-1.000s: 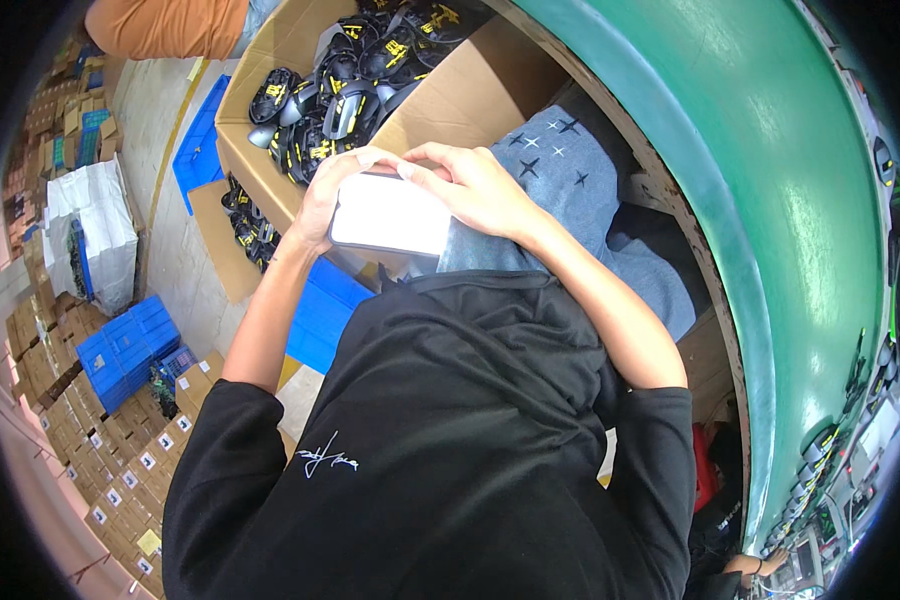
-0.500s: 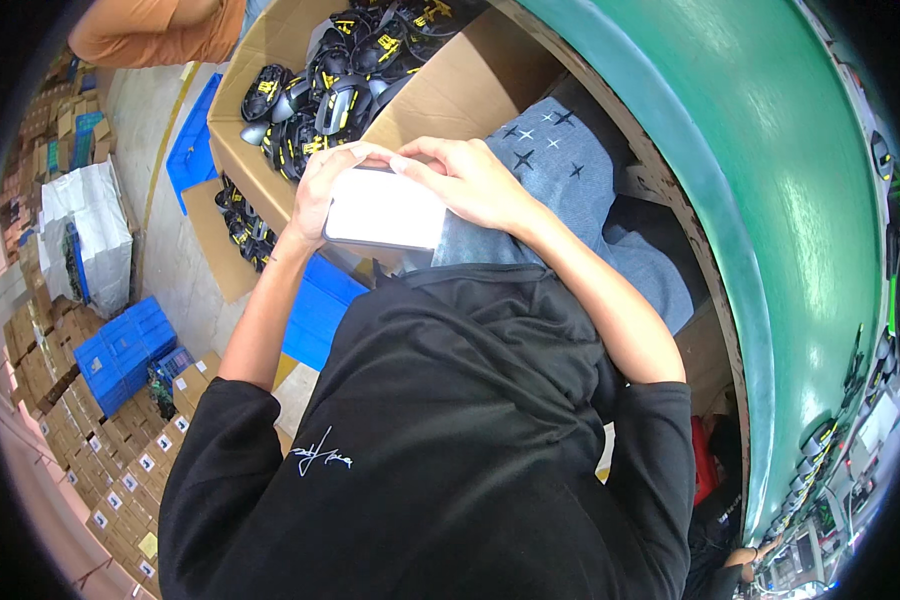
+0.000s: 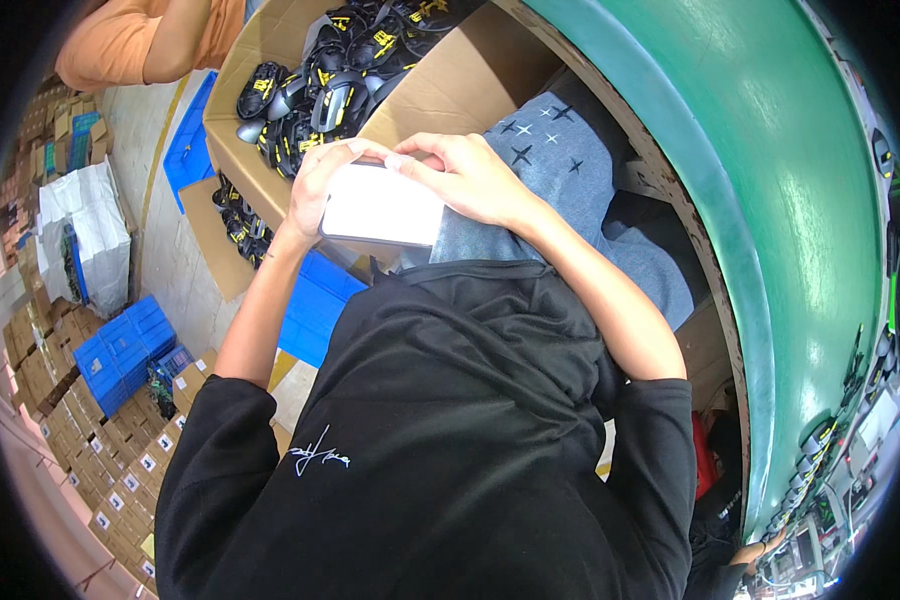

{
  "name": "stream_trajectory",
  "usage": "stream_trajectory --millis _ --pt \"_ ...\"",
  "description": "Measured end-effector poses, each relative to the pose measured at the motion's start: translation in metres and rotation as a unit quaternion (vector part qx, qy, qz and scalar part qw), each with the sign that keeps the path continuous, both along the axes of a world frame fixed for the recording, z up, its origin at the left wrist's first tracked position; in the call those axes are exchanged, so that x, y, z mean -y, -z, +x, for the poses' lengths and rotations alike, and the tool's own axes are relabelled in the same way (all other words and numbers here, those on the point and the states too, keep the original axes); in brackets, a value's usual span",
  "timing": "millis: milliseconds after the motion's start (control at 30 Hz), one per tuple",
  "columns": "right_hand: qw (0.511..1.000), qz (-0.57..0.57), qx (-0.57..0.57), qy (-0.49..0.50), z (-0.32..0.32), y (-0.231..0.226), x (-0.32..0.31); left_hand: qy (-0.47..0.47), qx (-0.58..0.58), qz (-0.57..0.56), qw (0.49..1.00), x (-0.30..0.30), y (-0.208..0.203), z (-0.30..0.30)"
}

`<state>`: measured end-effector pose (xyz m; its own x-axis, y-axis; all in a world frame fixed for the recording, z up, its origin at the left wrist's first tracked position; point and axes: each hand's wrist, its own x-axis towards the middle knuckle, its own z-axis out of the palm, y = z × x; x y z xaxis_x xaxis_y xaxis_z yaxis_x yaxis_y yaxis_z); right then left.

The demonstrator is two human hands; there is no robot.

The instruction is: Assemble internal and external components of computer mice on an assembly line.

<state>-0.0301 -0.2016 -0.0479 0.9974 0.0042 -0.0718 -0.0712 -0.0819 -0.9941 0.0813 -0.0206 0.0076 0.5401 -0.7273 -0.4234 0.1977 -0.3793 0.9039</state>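
Observation:
A smartphone (image 3: pixel 382 205) lies sideways between my hands above my lap, its screen a washed-out white. My left hand (image 3: pixel 320 180) curls round its left end and far edge. My right hand (image 3: pixel 462 178) grips the far right part, the thumb resting over the screen's upper edge. Both sets of fingers are partly hidden behind the phone. Just beyond my hands stands an open cardboard box (image 3: pixel 242 175), heaped with black, grey and yellow moulded parts (image 3: pixel 342 95). Under my right forearm are my grey-blue trousers (image 3: pixel 560 150), printed with star shapes.
A green-topped bench (image 3: pixel 800 200) curves along my right, with small parts and devices at its far side. Blue crates (image 3: pixel 315 305) sit on the floor at left, near stacked cartons (image 3: pixel 120 480) and a white-wrapped stack (image 3: pixel 85 230). A person in orange (image 3: pixel 120 45) is at upper left.
The phone and both hands stay in nearly the same hold. The orange-clad person's arm at upper left has shifted, and the whole view has moved slightly.

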Motion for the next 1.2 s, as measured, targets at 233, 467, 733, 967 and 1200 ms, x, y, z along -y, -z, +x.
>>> stream_trajectory --millis 233,467,733,967,1200 --pt "1.0 0.001 0.004 -0.003 0.0 0.002 0.0 -0.006 0.013 0.019 1.0 -0.003 0.003 0.0" --pt "1.0 -0.006 0.011 -0.006 0.001 0.002 0.001 -0.006 -0.028 -0.029 0.999 0.003 -0.002 -0.004" --pt "1.0 0.008 0.001 -0.005 0.0 0.002 0.003 -0.004 -0.021 -0.024 0.999 0.005 -0.002 -0.004" --pt "1.0 0.013 -0.005 -0.01 0.001 0.001 0.003 -0.004 -0.015 -0.022 1.0 0.004 -0.001 -0.004" --pt "1.0 0.016 0.0 -0.012 0.001 0.003 0.005 -0.007 -0.014 -0.036 0.999 0.007 -0.001 -0.005"
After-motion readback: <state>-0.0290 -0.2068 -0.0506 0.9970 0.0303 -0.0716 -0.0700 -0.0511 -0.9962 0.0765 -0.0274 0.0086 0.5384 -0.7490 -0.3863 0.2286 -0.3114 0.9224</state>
